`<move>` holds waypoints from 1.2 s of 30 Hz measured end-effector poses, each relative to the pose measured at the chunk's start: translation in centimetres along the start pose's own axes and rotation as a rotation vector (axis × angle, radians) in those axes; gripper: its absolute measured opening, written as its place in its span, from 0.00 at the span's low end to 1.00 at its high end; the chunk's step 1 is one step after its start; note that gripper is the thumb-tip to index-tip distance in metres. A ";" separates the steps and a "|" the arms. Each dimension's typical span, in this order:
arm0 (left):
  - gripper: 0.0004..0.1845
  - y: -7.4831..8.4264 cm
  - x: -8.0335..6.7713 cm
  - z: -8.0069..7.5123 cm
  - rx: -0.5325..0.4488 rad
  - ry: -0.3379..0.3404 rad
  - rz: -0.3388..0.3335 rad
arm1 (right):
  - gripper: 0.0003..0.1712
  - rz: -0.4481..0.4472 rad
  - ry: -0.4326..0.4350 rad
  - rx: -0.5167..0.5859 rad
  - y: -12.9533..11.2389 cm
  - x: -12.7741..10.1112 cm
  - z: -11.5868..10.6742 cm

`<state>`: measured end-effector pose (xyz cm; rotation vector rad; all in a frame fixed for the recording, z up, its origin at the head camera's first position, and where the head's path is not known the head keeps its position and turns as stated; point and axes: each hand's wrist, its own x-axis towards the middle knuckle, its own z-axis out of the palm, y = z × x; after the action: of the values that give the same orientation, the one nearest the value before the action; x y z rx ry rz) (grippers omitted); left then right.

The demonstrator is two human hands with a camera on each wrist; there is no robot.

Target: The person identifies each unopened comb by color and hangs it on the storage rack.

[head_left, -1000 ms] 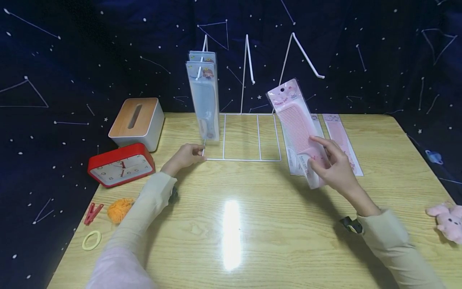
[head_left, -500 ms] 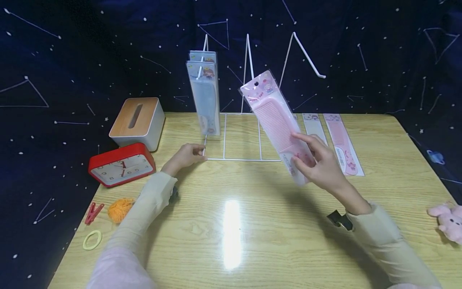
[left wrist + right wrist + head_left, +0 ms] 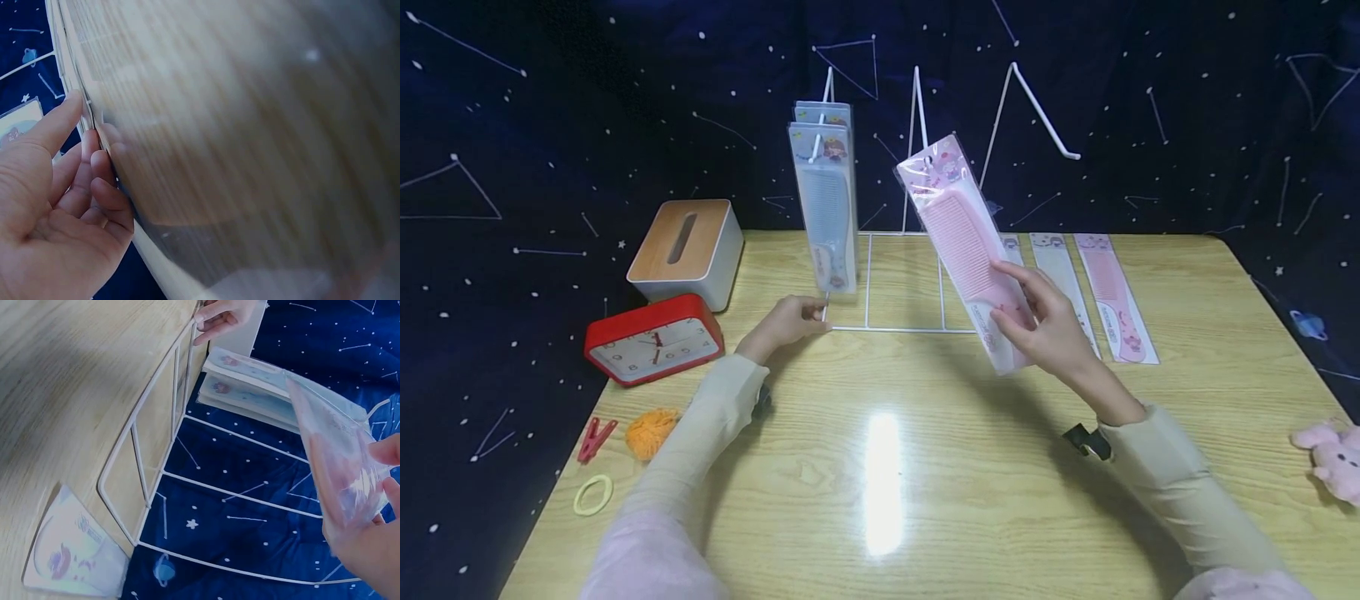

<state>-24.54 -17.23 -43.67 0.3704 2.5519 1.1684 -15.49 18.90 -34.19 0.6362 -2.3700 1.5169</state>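
My right hand [image 3: 1051,329] holds a packaged pink comb [image 3: 964,242] by its lower end, thumb on the front. The comb is raised and tilted, its punched top near the middle hook of a white wire display rack [image 3: 887,329], apart from the hook's visible part. In the right wrist view the clear comb packet [image 3: 337,462] is seen nearly side-on. With thumb and fingers, my left hand [image 3: 784,323] pinches the rack's front left corner; the left wrist view shows these fingers [image 3: 103,194] at the table surface. Several packaged blue combs [image 3: 829,208] hang on the left hook.
Flat on the right lie a packaged pink comb [image 3: 1108,292] and paler packets [image 3: 1060,267]. On the left are a tissue box [image 3: 700,242], a red clock [image 3: 655,337], orange yarn [image 3: 651,433], a red clip [image 3: 597,439] and a yellow ring [image 3: 593,495]. A pink plush [image 3: 1337,462] sits far right.
The right hand has carried the pink comb left and slightly up, from beside the right hook toward the middle one. The left hand stays on the rack's corner.
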 end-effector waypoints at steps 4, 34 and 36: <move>0.30 -0.2 0.4 0.0 0.008 -0.010 -0.039 | 0.33 0.097 -0.043 0.075 0.6 1.6 0.6; 0.29 0.1 0.1 0.1 0.046 -0.003 -0.023 | 0.37 0.271 -0.256 0.143 6.0 9.4 4.4; 0.29 0.1 0.1 0.1 0.045 -0.003 -0.028 | 0.36 0.277 -0.247 0.128 6.1 9.2 4.2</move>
<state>-24.59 -17.05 -43.71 0.3459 2.5757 1.1016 -26.39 15.26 -36.74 0.5702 -2.6527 1.8107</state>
